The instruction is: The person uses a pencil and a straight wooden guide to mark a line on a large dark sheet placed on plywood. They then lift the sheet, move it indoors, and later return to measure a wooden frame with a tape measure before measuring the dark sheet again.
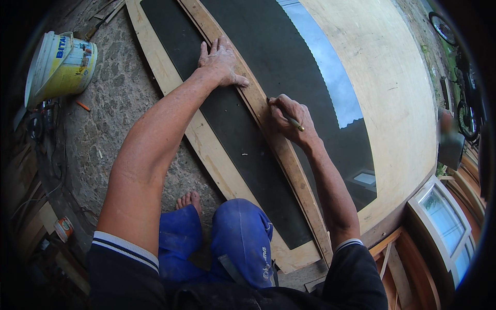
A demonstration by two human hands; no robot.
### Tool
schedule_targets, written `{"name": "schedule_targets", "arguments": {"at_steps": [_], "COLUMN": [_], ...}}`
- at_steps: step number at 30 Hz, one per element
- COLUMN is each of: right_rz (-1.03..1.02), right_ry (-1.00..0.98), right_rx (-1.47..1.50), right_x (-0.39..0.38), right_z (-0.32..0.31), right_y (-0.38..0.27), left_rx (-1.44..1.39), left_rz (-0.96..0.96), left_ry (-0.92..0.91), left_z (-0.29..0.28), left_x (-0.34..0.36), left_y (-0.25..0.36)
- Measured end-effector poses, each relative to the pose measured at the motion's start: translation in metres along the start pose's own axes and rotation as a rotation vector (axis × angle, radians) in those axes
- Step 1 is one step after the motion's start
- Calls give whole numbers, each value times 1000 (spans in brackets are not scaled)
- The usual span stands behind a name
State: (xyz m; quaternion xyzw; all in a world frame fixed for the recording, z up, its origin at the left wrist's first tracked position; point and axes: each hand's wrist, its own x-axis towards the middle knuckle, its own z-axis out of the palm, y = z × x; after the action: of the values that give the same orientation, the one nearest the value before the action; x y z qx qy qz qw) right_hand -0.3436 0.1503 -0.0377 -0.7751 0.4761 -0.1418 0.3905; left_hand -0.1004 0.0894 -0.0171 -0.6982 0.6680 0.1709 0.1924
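A long wooden strip point(284, 150) lies lengthwise across a dark, smooth sheet point(235, 139), running from the far edge of the view down toward the person's right elbow, and pale wooden board point(398, 98) shows past the sheet on both sides of it. The left hand point(219, 64) is open on the far half of the strip, its fingers spread away from the person and its thumb reaching across to the strip's right side. The right hand point(292, 118) is closed around a slim, pencil-like tool point(297, 124), whose dark tip meets or nearly meets the strip's right edge, nearer the person than the left hand; actual contact is hard to tell. Well to the right of the strip, a bright reflective patch point(336, 82) with a wavy edge shows over the dark sheet. Far to the left of the strip, on rough ground point(124, 72), are a white and yellow bucket point(77, 64) and a small orange stick point(83, 106). The person's bare foot point(188, 199) and blue trousers point(238, 237) are left of the strip's near end.
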Motion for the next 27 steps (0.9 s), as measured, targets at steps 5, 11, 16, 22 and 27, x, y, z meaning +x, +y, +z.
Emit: {"name": "schedule_targets", "arguments": {"at_steps": [5, 11, 16, 22, 27], "right_rz": [26, 129, 71, 49, 46], "right_ry": [-30, -95, -20, -2, 8], "right_rx": [-19, -89, -29, -9, -25], "right_x": [-114, -200, -213, -211, -212], "right_z": [-18, -32, -29, -29, -27], "right_y": [24, 37, 46, 47, 49], "left_rx": [20, 13, -158, -72, 162], "left_rz": [-15, -37, 118, 140, 74], "left_ry": [-12, 9, 219, 122, -3], "left_z": [4, 3, 12, 16, 17], "left_x": [4, 0, -15, -29, -41], "left_y": [1, 4, 4, 21, 55]}}
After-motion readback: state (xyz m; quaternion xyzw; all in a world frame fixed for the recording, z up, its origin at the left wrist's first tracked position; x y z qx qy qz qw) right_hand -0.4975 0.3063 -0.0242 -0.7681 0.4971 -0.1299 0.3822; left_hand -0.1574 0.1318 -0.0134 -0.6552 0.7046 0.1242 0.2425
